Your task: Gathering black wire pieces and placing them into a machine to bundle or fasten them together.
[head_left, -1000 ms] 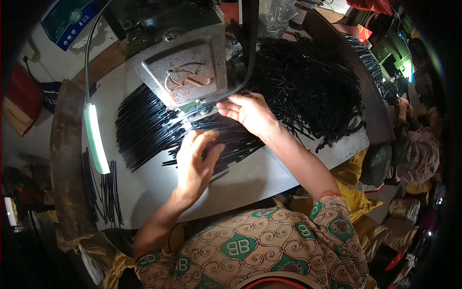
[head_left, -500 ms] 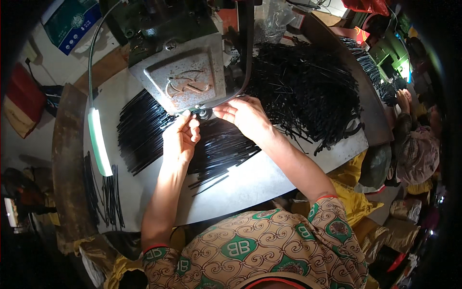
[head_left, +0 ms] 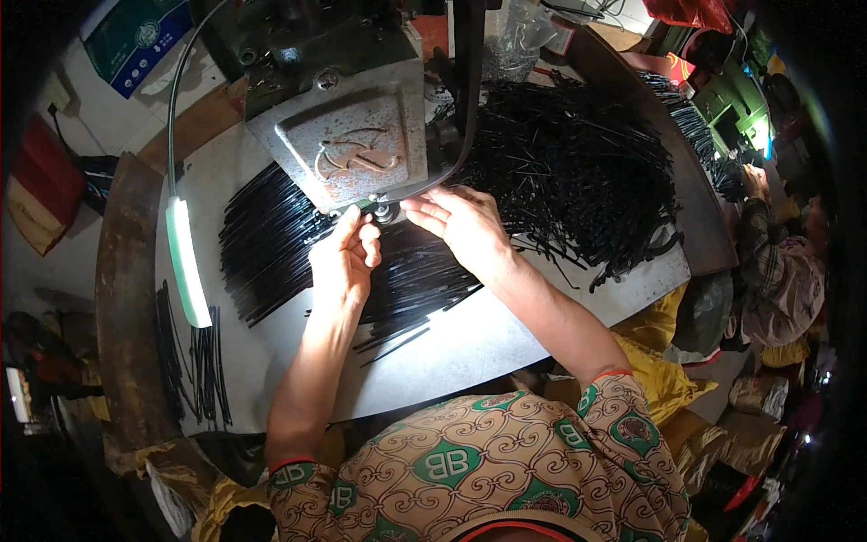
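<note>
Under the grey metal head of a bench machine (head_left: 348, 149), my hands work on either side of a small round fitting (head_left: 385, 215). My left hand (head_left: 345, 262) is pinched, thumb and forefinger up at the machine's lower edge. From the right comes my right hand (head_left: 465, 230), fingers closed together close to the fitting. What either hand grips is too small and hidden to name. Behind and below my hands lie thin black strips (head_left: 266, 244), spread on a pale worktop (head_left: 479, 339). A big tangled heap of similar black strips (head_left: 578, 172) lies beside my right hand.
A bright lamp tube (head_left: 187, 262) hangs at the left. More strips (head_left: 208, 375) lie near the worktop's left edge, by a brown curved rim (head_left: 135, 298). Yellow sacks (head_left: 664, 361) stand at the right. Farther right, another person's hand (head_left: 757, 183) is by a green machine (head_left: 736, 113).
Both hands stay at the fitting, with only slight shifts of the fingers. The view has moved a little. The other person's hand at the far right has shifted slightly.
</note>
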Demonstrator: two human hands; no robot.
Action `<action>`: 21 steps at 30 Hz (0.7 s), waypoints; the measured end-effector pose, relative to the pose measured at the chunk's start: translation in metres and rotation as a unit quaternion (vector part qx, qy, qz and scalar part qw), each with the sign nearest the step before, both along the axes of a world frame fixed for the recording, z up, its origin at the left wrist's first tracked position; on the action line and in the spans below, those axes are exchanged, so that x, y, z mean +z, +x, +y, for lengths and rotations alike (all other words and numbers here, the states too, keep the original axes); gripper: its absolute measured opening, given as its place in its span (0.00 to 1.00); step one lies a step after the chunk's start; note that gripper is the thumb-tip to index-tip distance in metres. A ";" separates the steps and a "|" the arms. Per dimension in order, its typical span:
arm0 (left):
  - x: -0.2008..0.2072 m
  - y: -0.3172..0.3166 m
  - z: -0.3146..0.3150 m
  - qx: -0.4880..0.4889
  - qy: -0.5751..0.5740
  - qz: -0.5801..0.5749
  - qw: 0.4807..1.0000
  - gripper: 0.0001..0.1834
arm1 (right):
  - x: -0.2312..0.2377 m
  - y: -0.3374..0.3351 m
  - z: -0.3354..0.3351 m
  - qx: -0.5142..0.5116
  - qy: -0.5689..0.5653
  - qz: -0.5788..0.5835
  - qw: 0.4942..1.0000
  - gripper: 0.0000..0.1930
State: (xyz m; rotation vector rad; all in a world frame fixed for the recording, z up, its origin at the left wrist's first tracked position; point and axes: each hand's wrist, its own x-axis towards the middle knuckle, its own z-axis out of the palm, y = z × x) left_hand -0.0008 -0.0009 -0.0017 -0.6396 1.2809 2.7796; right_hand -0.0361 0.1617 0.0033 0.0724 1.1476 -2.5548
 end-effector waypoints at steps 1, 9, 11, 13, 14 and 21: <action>0.000 0.002 0.001 0.002 0.004 0.002 1.000 0.13 | -0.001 0.001 -0.001 -0.002 0.000 -0.002 1.000 0.10; 0.000 0.005 0.008 -0.012 0.045 0.024 0.999 0.11 | -0.004 0.003 0.012 0.015 0.005 0.007 1.000 0.09; 0.007 0.009 0.006 -0.009 0.006 0.007 1.000 0.11 | 0.007 0.002 0.025 0.099 0.100 -0.011 0.990 0.10; 0.007 0.009 0.003 -0.001 -0.010 0.006 1.000 0.11 | 0.016 0.001 0.045 0.171 0.171 0.016 0.970 0.11; 0.009 0.008 0.002 -0.020 -0.009 0.019 1.000 0.11 | 0.020 0.000 0.058 0.170 0.238 0.037 0.956 0.10; 0.021 0.010 -0.006 -0.082 -0.042 0.004 0.996 0.10 | 0.048 -0.012 0.170 -0.091 0.698 0.298 0.645 0.07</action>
